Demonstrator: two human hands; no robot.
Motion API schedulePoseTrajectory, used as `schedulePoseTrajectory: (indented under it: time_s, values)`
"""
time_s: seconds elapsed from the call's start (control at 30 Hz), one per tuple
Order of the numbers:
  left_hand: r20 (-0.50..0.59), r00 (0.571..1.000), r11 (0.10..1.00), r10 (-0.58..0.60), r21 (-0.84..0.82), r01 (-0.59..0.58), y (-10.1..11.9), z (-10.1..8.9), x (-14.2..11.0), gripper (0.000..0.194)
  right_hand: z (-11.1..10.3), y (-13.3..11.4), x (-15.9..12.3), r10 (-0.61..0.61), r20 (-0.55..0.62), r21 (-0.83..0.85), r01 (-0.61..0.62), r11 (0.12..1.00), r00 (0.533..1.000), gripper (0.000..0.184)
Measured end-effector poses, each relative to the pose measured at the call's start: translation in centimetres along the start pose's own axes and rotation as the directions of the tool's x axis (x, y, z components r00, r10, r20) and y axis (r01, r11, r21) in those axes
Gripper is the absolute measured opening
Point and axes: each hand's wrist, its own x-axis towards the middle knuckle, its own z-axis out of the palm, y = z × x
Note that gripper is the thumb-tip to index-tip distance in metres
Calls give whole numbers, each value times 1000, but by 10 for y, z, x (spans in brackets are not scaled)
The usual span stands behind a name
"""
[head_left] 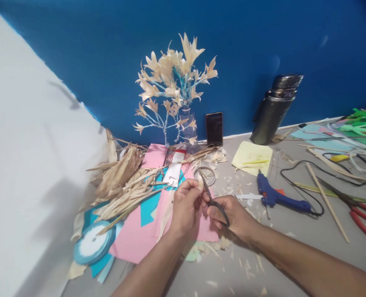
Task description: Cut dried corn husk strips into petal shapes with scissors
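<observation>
Cream flowers (169,68) in bottle (188,131); scissors (207,189) in fingers (228,201).

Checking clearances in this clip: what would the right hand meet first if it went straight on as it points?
The right hand, holding scissors, would likely meet the left hand first; depth between them is unclear.

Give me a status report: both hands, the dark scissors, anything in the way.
Right hand holding dark scissors. Left hand pinching pale piece beside them. Pink paper below; glue gun to the right, touching neither hand.
</observation>
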Motion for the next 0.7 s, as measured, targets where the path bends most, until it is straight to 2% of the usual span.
schedulePoseTrajectory:
  time_s: [0.13,0.33,0.47,0.63,0.7]
  values:
    - [23,1000,1000,-16,-3,16,0,0,0,24,-1,-1,5,-7,-68,67,12,998,998,44]
    - [91,994,997,-54,53,49,-4,-3,3,19,-9,-12,11,-133,-132,170,154,973,982,27]
    - [120,991,982,-59,183,36,-7,-4,2,16,-17,-23,11,-157,-236,103,185,977,959,27]
    - [131,991,933,-37,361,-13,-4,1,-3,12,-21,-28,8,-133,-177,71,147,987,975,32]
    - [163,986,923,-26,384,-39,-3,3,-4,10,-22,-28,8,-142,-172,57,154,986,975,32]
